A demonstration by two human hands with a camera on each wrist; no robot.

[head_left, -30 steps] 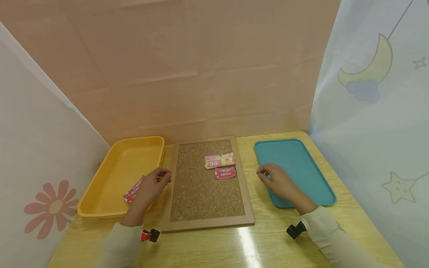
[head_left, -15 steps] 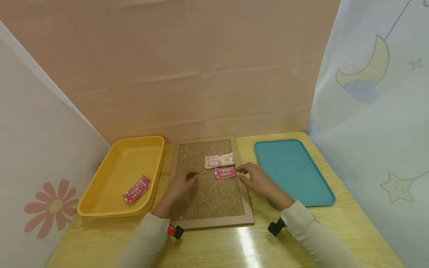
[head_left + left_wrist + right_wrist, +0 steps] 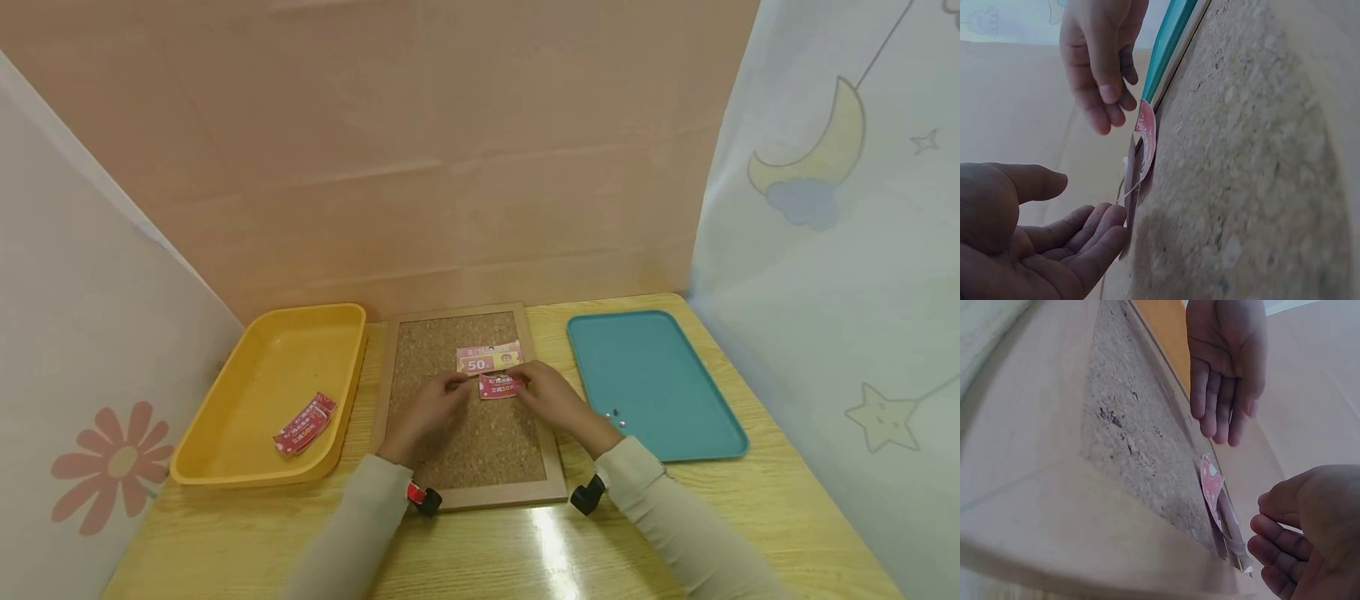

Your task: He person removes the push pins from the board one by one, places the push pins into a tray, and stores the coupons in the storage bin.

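A small red coupon (image 3: 493, 387) lies on the cork board (image 3: 487, 454), just below a larger pink-and-yellow coupon (image 3: 477, 362). Its edges curl up off the cork in both wrist views. At its left edge is my left hand (image 3: 429, 412), fingers nearly straight and thumb well apart, gripping nothing. My right hand (image 3: 555, 402) hovers at the coupon's right end and covers part of it in the head view. In the right wrist view those right fingers (image 3: 1282, 540) are loosely bent, with a gap between them and the coupon.
To the left stands a yellow bin (image 3: 262, 367) holding several red coupons (image 3: 303, 425). A teal tray (image 3: 660, 375) lies to the right, with small shiny bits (image 3: 617, 419) near its left edge. The board has a raised wooden frame (image 3: 502, 497).
My left hand has moved right from the bin's edge onto the cork board. My right hand has come left from the tray to the small coupon. The coupons have stayed in place.
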